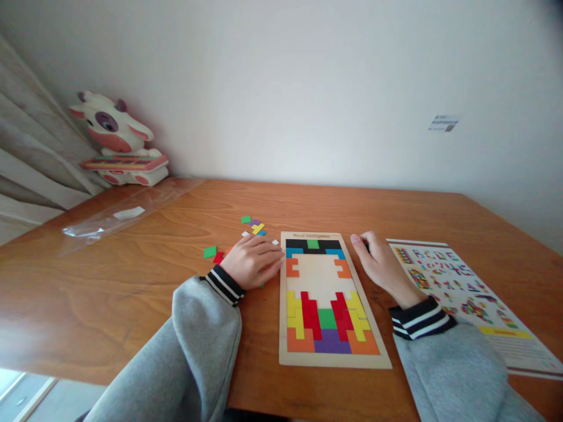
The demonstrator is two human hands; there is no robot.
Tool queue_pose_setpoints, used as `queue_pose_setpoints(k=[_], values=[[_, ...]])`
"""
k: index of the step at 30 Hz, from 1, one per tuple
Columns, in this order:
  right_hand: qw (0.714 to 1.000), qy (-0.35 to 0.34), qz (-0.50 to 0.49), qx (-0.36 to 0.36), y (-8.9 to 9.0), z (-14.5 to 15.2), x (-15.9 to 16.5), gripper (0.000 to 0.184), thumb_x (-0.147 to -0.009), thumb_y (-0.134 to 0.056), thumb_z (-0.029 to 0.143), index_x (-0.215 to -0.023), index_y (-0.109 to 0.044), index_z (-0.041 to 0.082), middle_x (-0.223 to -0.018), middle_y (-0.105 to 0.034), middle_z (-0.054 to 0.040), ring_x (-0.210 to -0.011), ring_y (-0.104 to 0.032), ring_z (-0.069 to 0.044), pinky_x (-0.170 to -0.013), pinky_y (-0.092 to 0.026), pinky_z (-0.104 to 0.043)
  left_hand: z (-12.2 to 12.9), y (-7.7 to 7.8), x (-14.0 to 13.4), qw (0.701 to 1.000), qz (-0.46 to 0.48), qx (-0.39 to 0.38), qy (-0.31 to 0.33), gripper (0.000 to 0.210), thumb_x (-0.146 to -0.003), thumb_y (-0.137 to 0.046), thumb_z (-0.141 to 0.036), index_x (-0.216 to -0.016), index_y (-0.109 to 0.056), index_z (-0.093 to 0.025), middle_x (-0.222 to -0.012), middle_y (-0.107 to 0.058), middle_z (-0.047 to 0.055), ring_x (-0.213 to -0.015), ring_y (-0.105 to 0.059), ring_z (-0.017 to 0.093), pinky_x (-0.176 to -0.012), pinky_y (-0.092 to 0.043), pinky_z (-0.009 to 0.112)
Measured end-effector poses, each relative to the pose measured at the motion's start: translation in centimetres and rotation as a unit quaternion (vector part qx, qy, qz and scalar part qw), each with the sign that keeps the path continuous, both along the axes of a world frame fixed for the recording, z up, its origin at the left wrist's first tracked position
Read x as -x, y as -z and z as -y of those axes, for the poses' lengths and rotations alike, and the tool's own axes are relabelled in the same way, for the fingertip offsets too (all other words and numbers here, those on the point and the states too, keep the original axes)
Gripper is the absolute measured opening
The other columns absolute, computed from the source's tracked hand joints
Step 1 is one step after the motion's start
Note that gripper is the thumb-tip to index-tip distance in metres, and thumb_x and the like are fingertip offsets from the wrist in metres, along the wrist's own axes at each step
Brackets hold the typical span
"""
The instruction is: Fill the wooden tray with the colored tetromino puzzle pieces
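Note:
A wooden puzzle board (334, 358) lies flat on the table, partly filled with coloured block pieces and bare in its middle. My left hand (253, 261) rests palm down at the board's left edge, fingers stretched out over loose pieces that it partly hides. Just right of the board, my right hand (380, 261) is curled with its side on the table. A dark spot shows between its thumb and fingers; I cannot tell whether that is a piece or shadow. Around the left hand lie a green piece (210, 252), a red piece (219, 258) and a yellow piece (258, 228).
A printed pattern sheet (466, 281) lies right of my right hand, partly under the sleeve. At the back left a cow-shaped toy keyboard (127, 164) stands beside a clear plastic bag (101, 223). A white wall (308, 105) rises behind the wooden table (132, 305).

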State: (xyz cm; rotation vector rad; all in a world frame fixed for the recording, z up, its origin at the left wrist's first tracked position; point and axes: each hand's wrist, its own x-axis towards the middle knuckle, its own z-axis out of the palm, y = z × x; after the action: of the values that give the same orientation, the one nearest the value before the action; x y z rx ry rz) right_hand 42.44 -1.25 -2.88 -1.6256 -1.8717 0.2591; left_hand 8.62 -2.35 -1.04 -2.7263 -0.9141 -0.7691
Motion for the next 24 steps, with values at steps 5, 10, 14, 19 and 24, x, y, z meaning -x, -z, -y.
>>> queue_pose_setpoints(k=[5,10,14,19,24], values=[[1.000,-0.006,0.013,-0.013,0.2,-0.1,0.0,0.048,-0.097,-0.034,0.064,-0.093,-0.056,0.023,-0.091,-0.073,-0.0131,-0.087,-0.068,-0.030,-0.072,-0.046,-0.038,-1.8,0.8,4.5,0.991,0.005,0.007,-0.134,0.032,-0.098,-0.050,-0.035,-0.117,-0.070,-0.018,-0.116,-0.074,0.011,-0.106,-0.068,0.027,-0.093,-0.055,0.046],[1.000,-0.016,0.011,-0.010,0.0,0.1,0.2,0.047,-0.098,-0.036,0.064,-0.094,-0.059,0.023,-0.092,-0.075,-0.0128,-0.088,-0.069,-0.030,-0.073,-0.047,-0.037,-3.0,2.3,6.2,0.990,-0.005,0.066,-0.122,0.037,-0.101,-0.042,-0.033,-0.123,-0.068,-0.017,-0.126,-0.071,0.010,-0.120,-0.065,0.026,-0.104,-0.053,0.046],[1.000,-0.006,0.017,-0.021,0.0,0.1,0.2,0.050,-0.097,-0.034,0.067,-0.091,-0.058,0.023,-0.090,-0.074,-0.0127,-0.087,-0.069,-0.030,-0.072,-0.046,-0.037,-3.3,2.3,7.0,0.989,-0.007,0.076,-0.124,0.040,-0.102,-0.036,-0.030,-0.125,-0.066,-0.017,-0.127,-0.071,0.010,-0.118,-0.066,0.024,-0.104,-0.054,0.043],[0.999,0.021,0.038,-0.028,0.3,0.0,0.0,0.054,-0.097,-0.029,0.070,-0.089,-0.056,0.024,-0.083,-0.071,-0.0117,-0.079,-0.067,-0.029,-0.067,-0.043,-0.036,-2.8,1.4,9.2,0.982,-0.003,0.064,-0.176,0.041,-0.102,-0.039,-0.041,-0.117,-0.071,-0.021,-0.113,-0.075,0.009,-0.105,-0.071,0.026,-0.095,-0.057,0.042],[0.998,0.043,0.043,-0.021,0.6,-0.2,-0.2,0.058,-0.094,-0.030,0.074,-0.093,-0.057,0.022,-0.085,-0.071,-0.0130,-0.080,-0.068,-0.031,-0.067,-0.044,-0.036,-1.0,0.0,8.9,0.994,-0.009,0.080,-0.076,0.049,-0.086,-0.064,-0.062,-0.115,-0.071,-0.023,-0.107,-0.076,0.008,-0.097,-0.072,0.024,-0.090,-0.058,0.037]])
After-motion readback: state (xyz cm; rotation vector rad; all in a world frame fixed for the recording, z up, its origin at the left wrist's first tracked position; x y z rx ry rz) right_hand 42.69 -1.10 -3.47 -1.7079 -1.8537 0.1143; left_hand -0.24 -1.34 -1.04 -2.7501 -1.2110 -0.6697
